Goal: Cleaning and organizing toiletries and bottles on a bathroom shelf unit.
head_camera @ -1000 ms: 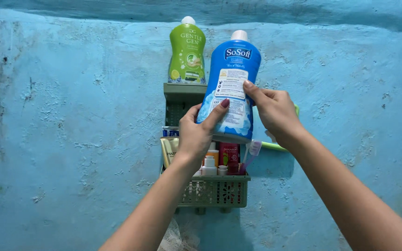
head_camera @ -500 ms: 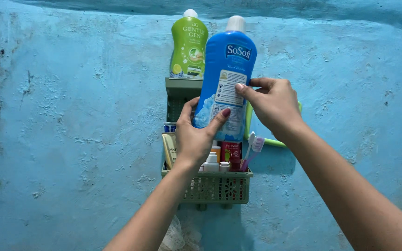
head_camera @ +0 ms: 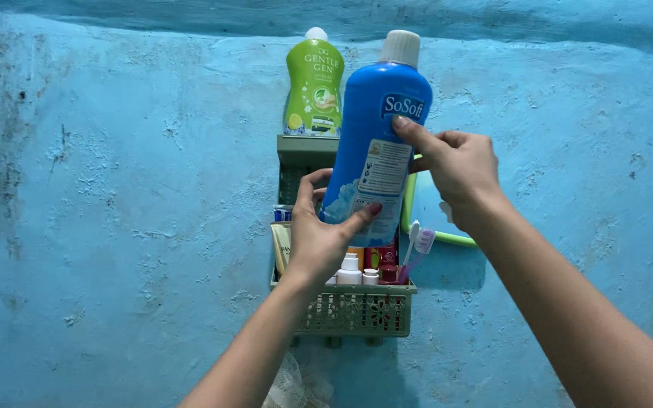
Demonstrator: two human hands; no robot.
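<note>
Head cam: blue bottle (head_camera: 376, 143) is up in the air, tilted, in front of the rack's top shelf (head_camera: 304, 145) beside the green bottle (head_camera: 314, 85), left hand (head_camera: 317, 236) fingers wrapped round its base, right hand (head_camera: 459, 168) fingers pinching its side, so it isn't set down on anything yet.

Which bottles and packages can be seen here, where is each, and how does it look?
Blue bottle: held by both hands, white cap, pale label.
Green bottle: top shelf, white cap.
Small white bottles: lower basket.
Red package: behind them.
Gold tube: basket's left end.
</note>
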